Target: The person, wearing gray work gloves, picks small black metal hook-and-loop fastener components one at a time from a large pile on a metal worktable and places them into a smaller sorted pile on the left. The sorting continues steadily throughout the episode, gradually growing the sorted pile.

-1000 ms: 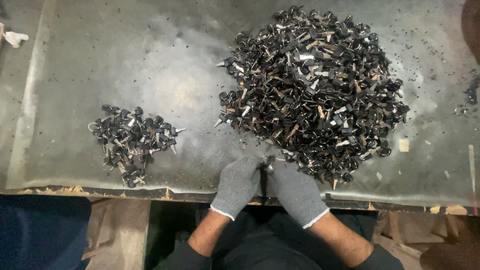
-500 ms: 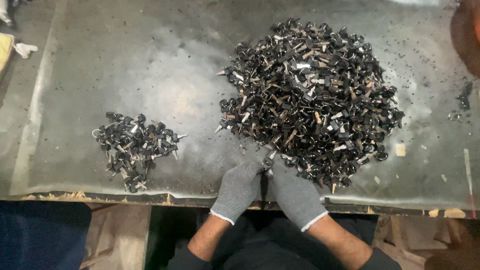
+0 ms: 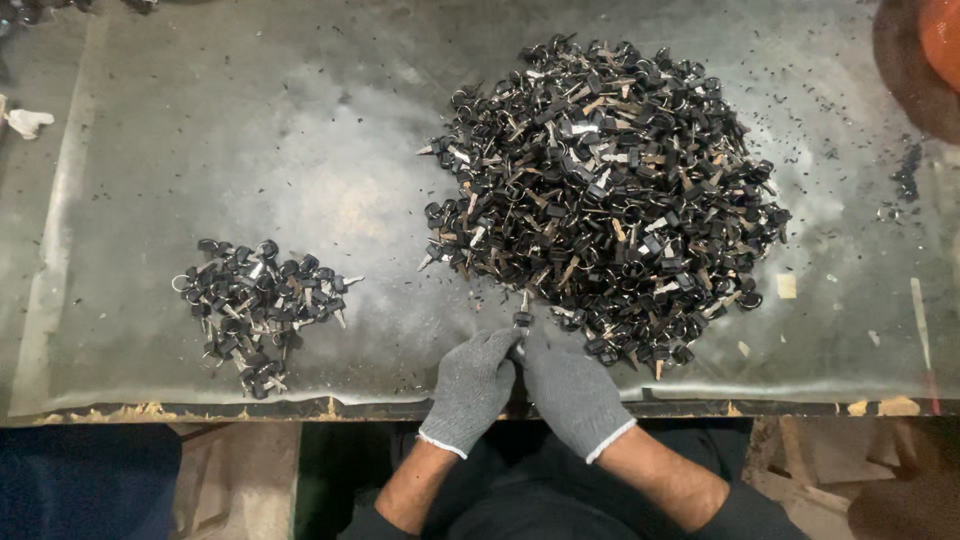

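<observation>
Two grey-gloved hands meet at the near edge of a worn metal tabletop [image 3: 250,150], pinching a single black-headed key [image 3: 522,312] between them. The left hand [image 3: 470,385] and the right hand [image 3: 570,390] press together, their fingers [image 3: 497,345] closed around the key's head, while its blade pokes up toward the far side. The key sits just at the near foot of the large heap of keys [image 3: 600,190], which spreads across the middle and right of the tabletop, a tangle of black heads with silver and brass-coloured blades.

Well apart, to the left and near, lies a small pile of keys [image 3: 258,305], loosely gathered, some joined on thin rings. Judging by the two mounds, the work looks to be at an early stage: the small pile holds only a fraction of what remains in the large heap, so most of the keys appear yet to pass through the hands.

Dark flecks and shavings dot the tabletop around the heap, thicker to the right. A scrap of white cloth [image 3: 28,122] rests at the far left edge, and an orange rounded object [image 3: 940,30] shows in the far right corner.
</observation>
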Demonstrator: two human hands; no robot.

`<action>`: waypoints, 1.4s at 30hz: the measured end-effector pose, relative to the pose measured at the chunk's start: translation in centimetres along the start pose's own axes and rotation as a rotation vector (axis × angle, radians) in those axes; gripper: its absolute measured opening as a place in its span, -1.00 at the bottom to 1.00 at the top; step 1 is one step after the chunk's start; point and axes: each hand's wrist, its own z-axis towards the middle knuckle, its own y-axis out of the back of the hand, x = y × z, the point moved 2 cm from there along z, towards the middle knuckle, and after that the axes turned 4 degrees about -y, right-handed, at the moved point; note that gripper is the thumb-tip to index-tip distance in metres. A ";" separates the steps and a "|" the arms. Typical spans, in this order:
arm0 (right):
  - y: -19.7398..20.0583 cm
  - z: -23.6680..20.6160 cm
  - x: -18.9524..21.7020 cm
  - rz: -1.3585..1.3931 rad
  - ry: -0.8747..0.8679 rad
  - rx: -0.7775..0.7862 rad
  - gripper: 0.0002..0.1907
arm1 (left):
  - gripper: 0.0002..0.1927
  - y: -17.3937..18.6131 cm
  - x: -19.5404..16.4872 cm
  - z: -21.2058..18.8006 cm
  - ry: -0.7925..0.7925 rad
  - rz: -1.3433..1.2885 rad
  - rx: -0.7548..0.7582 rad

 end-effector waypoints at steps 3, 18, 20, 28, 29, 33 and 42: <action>-0.1 1.0 -0.6 0.175 0.048 0.312 -0.59 | -0.51 -0.2 0.3 -0.1 0.129 -0.002 -0.014; 0.0 -1.2 -0.6 -0.088 0.065 -0.096 -0.49 | -0.89 -0.4 -0.5 -0.8 0.027 0.163 -0.070; 0.0 -0.8 -0.9 0.045 0.055 0.064 -0.34 | -0.89 -0.5 -0.5 -1.0 0.017 0.161 -0.059; -0.3 -0.8 -1.0 0.093 -0.026 -0.004 -0.27 | -0.87 -0.8 -0.3 -0.9 -0.017 0.183 -0.049; -0.4 -0.8 -1.1 0.054 0.035 -0.084 -0.36 | -0.88 -0.8 -0.4 -0.9 -0.014 0.162 -0.056; -1.7 -0.7 -2.4 -0.069 0.068 0.018 -0.61 | -0.87 0.7 0.1 -0.8 0.086 0.159 -0.151; -1.6 -0.9 -2.3 -0.090 0.064 -0.155 -0.32 | -0.66 0.9 -1.4 4.8 -0.115 0.335 -0.161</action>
